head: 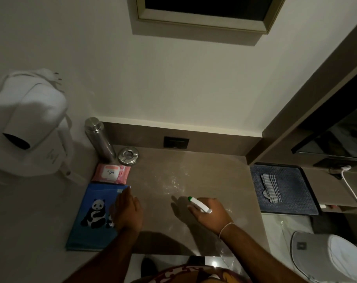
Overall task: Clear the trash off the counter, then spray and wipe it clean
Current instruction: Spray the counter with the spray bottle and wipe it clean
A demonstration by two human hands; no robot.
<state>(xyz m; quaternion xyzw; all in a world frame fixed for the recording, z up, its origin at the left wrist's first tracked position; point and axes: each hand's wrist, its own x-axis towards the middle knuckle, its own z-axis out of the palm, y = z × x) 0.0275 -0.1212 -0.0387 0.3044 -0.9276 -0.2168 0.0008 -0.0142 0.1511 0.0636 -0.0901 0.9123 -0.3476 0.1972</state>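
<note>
Head view, dim light. We stand at the counter [204,166], a brown slab that fills the middle of the frame, with droplets glinting on it just ahead of our right hand; we judge the spraying is under way and no loose trash shows on the slab. A white hair dryer [28,119] hangs on the wall at far left, off the work surface. A blue panda folder [92,217] lies along the left edge, apparently pushed aside to free the middle. To the right, on a lower shelf, a dark tray [291,172] carries a folded striped cloth [270,187], within reach, probably kept for the wipe. At the back left corner we note a steel bottle [99,139], a round metal ashtray [128,155] just beside it, and a pink pack of wipes [112,173] touching the folder's far end.

Our left hand [127,212] rests flat on the folder's right edge, fingers loosely spread and gripping nothing; we think it steadies the folder or shields it from the mist. Our right hand [211,211] is closed around a small white spray bottle [200,205], its green nozzle aimed forward and left, low over the slab, which suits wetting the patch in front. Whether a finger is pressing the trigger, we cannot tell.
</note>
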